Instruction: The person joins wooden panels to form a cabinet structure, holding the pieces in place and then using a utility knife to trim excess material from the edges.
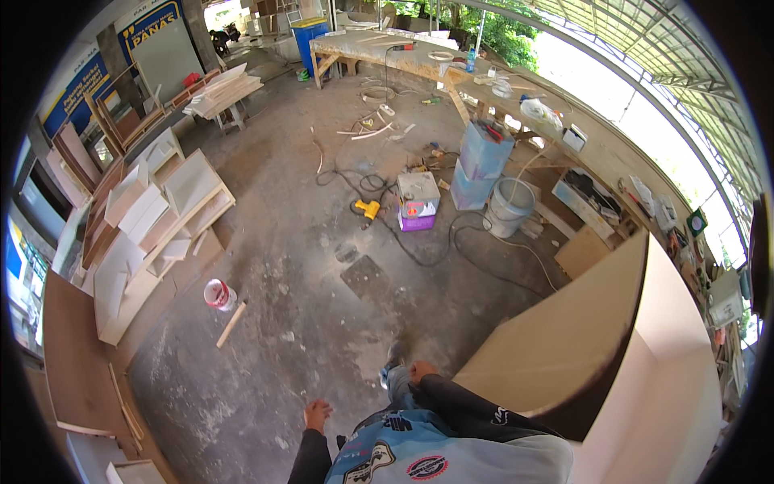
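My left hand [317, 415] hangs over the bare concrete floor with its fingers a little apart and nothing in them. Curled in a loose fist, my right hand [422, 370] is above my leg, with no object showing in it. Beside my right arm stands a large cabinet-like box [556, 335] with a tan panel and pale inner faces; the hand is apart from it. Ahead on the left, a white and red bucket [219, 295] stands on the floor next to a wooden stick [231, 325].
A yellow power tool [367, 210] and dark cables lie ahead, near a box on a purple base [417, 211]. Blue containers [474, 181] and a grey bucket [510, 208] stand right of them. Unfinished cabinets [161, 234] line the left; a long workbench [419, 58] runs behind.
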A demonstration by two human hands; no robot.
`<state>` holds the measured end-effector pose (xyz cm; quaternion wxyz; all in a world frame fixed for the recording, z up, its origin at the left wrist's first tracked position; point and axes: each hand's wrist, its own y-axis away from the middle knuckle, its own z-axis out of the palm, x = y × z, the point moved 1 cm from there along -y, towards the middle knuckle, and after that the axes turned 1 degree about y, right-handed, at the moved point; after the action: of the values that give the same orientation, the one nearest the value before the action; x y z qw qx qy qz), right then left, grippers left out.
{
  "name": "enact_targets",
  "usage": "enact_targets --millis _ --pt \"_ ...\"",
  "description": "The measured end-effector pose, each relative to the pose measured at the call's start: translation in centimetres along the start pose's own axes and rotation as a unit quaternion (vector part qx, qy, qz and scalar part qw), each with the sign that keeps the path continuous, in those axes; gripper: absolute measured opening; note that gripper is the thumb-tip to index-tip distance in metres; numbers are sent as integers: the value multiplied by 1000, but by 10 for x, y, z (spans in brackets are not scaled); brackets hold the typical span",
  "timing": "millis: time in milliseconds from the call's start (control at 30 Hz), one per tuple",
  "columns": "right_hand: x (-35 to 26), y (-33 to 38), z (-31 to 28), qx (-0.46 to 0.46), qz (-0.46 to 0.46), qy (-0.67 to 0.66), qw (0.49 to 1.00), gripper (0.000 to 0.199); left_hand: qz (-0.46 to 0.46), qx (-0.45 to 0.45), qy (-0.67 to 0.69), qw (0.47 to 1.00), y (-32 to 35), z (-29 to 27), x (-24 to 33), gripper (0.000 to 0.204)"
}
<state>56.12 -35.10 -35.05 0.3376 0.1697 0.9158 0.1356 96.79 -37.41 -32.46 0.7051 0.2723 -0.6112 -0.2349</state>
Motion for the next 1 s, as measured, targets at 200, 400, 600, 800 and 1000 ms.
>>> enact_targets --millis 200,400,600,800,1000 --pt "-58 -134 -138 -51 -19 -52 997 16 162 -142 -549 808 -59 -41 -18 26" --pt "-18 -236 -174 25 55 -53 997 19 37 -140 -561 815 -123 48 47 27" --pt "-51 -295 -168 61 90 -37 993 13 77 -166 -577 796 -207 119 138 28" --pt "39 -374 -214 7 208 -43 977 18 249 -247 -735 581 -348 161 243 29" --pt "51 -425 -264 -7 361 -12 932 19 171 -205 -855 446 -546 195 394 23"
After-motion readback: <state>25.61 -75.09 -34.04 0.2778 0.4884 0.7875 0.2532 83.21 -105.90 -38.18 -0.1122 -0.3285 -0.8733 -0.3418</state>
